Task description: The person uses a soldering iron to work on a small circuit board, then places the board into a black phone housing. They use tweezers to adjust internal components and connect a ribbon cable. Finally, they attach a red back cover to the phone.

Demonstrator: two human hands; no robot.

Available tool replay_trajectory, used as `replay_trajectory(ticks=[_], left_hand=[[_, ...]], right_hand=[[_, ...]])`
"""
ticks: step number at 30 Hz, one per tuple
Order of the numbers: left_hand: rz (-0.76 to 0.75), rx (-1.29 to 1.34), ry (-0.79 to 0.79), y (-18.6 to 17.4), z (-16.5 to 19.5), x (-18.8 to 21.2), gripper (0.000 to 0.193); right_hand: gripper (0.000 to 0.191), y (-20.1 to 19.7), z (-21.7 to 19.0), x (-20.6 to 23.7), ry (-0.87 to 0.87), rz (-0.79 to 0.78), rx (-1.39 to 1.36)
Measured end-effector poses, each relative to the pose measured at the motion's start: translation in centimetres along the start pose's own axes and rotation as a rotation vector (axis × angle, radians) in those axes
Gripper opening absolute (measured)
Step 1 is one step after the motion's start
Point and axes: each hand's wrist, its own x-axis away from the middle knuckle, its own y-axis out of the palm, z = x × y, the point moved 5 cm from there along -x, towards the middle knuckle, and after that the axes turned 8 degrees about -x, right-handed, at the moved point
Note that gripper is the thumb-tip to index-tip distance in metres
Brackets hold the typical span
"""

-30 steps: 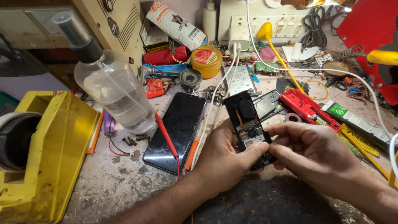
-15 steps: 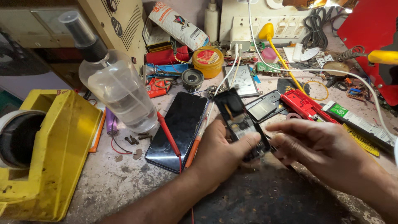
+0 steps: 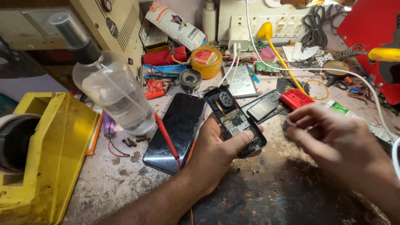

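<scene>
My left hand [image 3: 216,154] grips an opened small phone [image 3: 235,121] with its back off, circuit board and round speaker showing, thumb laid across its lower end. My right hand [image 3: 333,139] hovers to the right of it, blurred, fingers pinched together near the table; whether it holds anything I cannot tell. A black smartphone [image 3: 177,131] lies face up to the left of my left hand, with a red probe [image 3: 166,135] resting across it.
A clear spray bottle [image 3: 110,93] leans at the left beside a yellow tape dispenser [image 3: 46,146]. A red phone part [image 3: 296,98], a black cover [image 3: 262,108], a yellow tin [image 3: 206,61], a small speaker [image 3: 190,79], cables and a power strip [image 3: 266,21] crowd the back.
My right hand has let go of the opened phone and pulled away to the right. My left hand still holds the phone, shifted slightly left and tilted.
</scene>
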Motion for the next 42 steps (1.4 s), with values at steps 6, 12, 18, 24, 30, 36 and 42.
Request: replay_trajectory(ticks=[6,12,18,24,30,36,42], left_hand=[[0.007,-0.011,0.021,0.0,-0.7,0.0,0.032],[0.03,0.005,-0.017,-0.2,-1.4,0.1,0.031],[0.07,0.031,-0.018,-0.4,-1.6,0.0,0.024],[0.062,-0.087,0.018,-0.2,-1.1,0.2,0.023],[0.073,-0.109,0.026,-0.1,-0.9,0.2,0.027],[0.111,-0.155,0.098,0.1,-0.4,0.4,0.017],[0.161,-0.245,0.08,0.0,0.1,0.9,0.01]], right_hand=[[0.048,-1.1,-1.4,0.8,-0.185,0.081,-0.79],[0.033,-1.0,-2.0,1.1,-0.085,0.246,-0.542],[0.041,0.9,-2.7,2.4,-0.171,0.28,-0.192],[0.034,2.2,-2.9,3.1,-0.362,0.294,-0.316],[0.034,2.5,-2.3,2.9,-0.329,0.238,-0.461],[0.027,2.8,-3.2,4.4,-0.406,0.377,-0.125],[0.027,3.3,-5.7,6.4,-0.684,0.378,0.177]])
